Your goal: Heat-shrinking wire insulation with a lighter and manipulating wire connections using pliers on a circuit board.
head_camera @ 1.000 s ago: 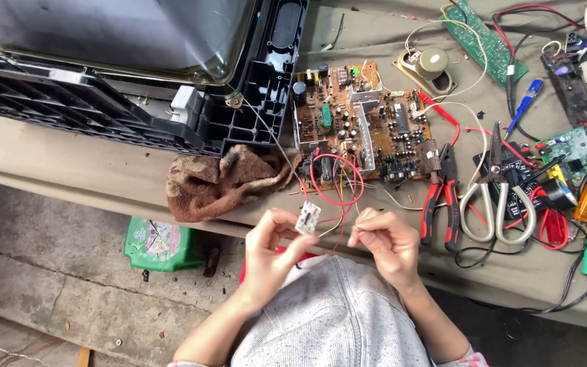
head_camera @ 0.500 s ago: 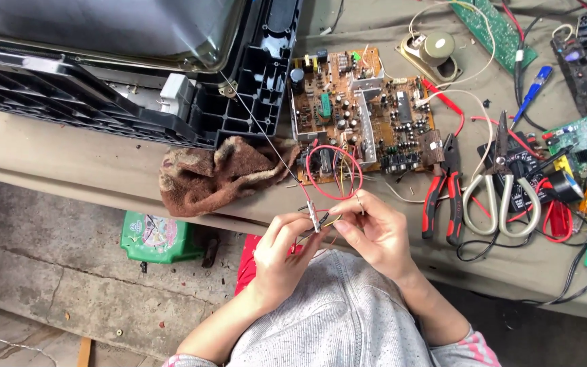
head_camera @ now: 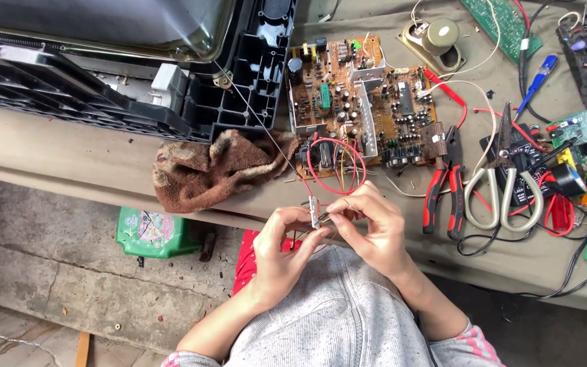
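Observation:
My left hand (head_camera: 287,255) and my right hand (head_camera: 368,228) meet in front of my chest over a small pale circuit piece (head_camera: 315,211). The left fingers pinch its lower edge, and the right fingertips hold it and a thin wire at its side. Red and yellow wires (head_camera: 334,166) loop from this piece up to a large brown circuit board (head_camera: 361,102) lying on the workbench. Both hands hover just off the bench's near edge, above my grey-clad lap.
A black television shell (head_camera: 123,75) lies on the bench at the left, with a brown rag (head_camera: 212,170) beside it. Red-handled pliers (head_camera: 443,187), pale-handled scissors (head_camera: 501,183), a speaker (head_camera: 439,34), small green boards and tools crowd the right. A green box (head_camera: 154,231) sits on the floor.
My hands have drawn together from apart, and the small piece has turned edge-on between them. The view has shifted slightly down and left.

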